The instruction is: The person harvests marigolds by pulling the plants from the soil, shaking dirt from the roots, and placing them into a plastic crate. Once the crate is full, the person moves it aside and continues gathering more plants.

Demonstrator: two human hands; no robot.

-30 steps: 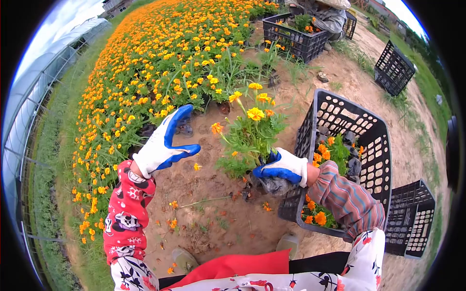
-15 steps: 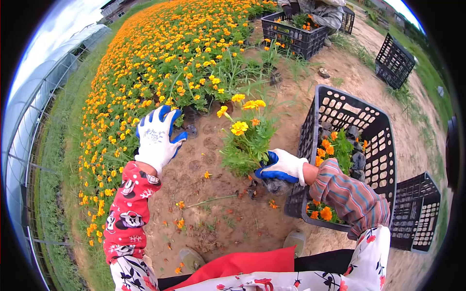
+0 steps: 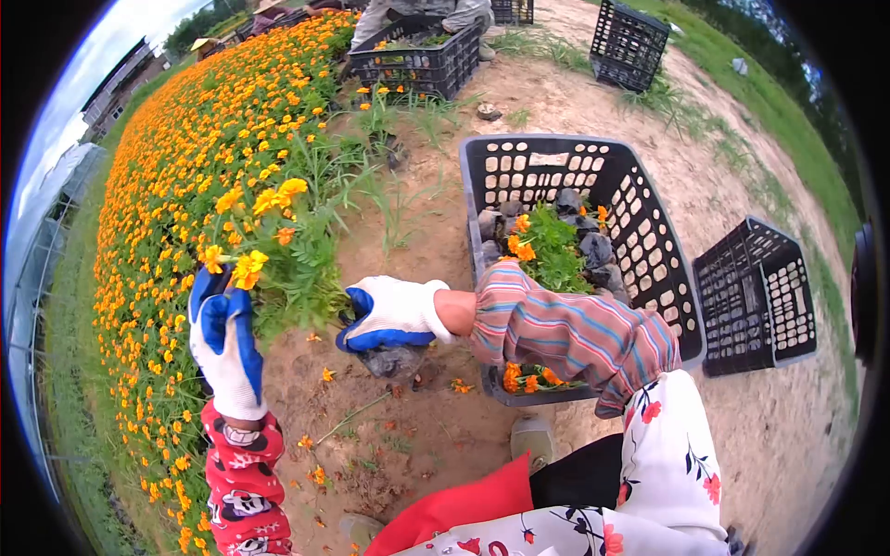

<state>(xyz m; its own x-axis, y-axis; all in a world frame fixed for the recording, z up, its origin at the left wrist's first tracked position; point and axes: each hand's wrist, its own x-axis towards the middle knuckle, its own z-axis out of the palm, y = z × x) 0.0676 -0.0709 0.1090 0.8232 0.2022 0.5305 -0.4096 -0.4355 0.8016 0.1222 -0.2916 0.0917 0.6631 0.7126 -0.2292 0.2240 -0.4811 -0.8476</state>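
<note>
**No legible writing in view**

Nothing can be read. The red printed fabric sleeve (image 3: 243,463) below the white-and-blue gloved left hand (image 3: 225,343), lower left, shows cartoon figures only. A pale patch on the far wall of the black slotted plastic crate (image 3: 649,243), upper centre, is too small to read.

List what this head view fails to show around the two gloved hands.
Head view, pot: mostly covered by the right hand gripping the marigold plant.
Head view, left hand: fingertips behind blooms; grip or mere touch unclear.
Head view, crate: near inside hidden by the striped sleeve.
Head view, person: cut off by the top edge.
</note>
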